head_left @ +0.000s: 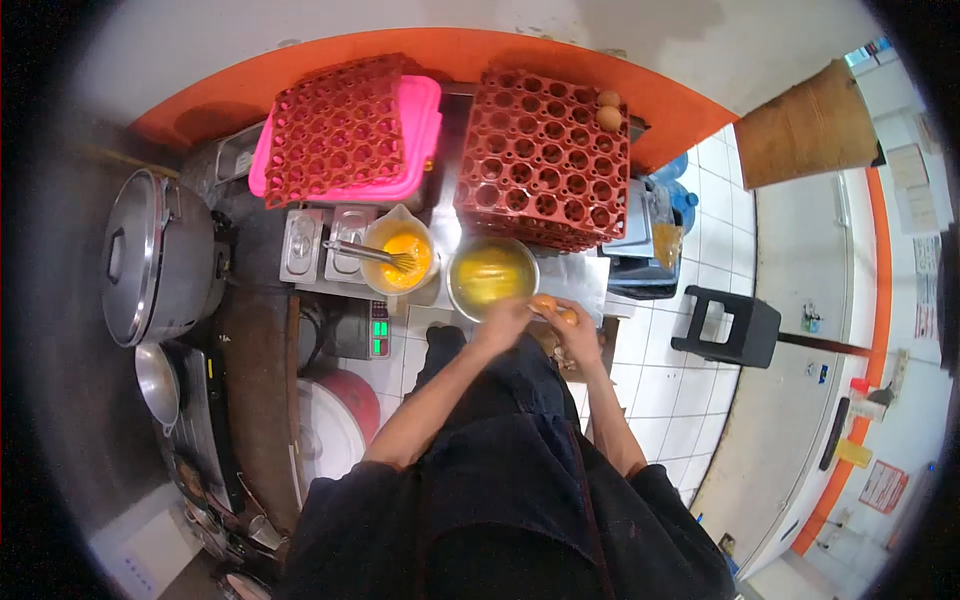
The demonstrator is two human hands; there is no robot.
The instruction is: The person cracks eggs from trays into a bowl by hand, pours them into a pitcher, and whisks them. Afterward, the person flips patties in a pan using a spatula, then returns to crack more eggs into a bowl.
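My left hand (503,325) and my right hand (578,338) are close together just right of a metal bowl's near rim. Between their fingers is a brown egg (543,302), held by both; a second orange-brown piece shows at my right fingers, too small to make out. The metal bowl (455,292) holds yellowish liquid. To its left stands a pitcher (376,236) with orange-yellow egg mixture and a whisk (368,252) resting in it. Behind the bowl, a stack of red egg trays (545,150) carries two brown eggs (609,118) at its right corner.
A pink-lidded container (425,110) with another red tray (335,135) stands at the back left. Lidded steel pans (302,245), a scale (378,330) and a large pot (135,255) are left. A black stool (745,327) stands on the floor right.
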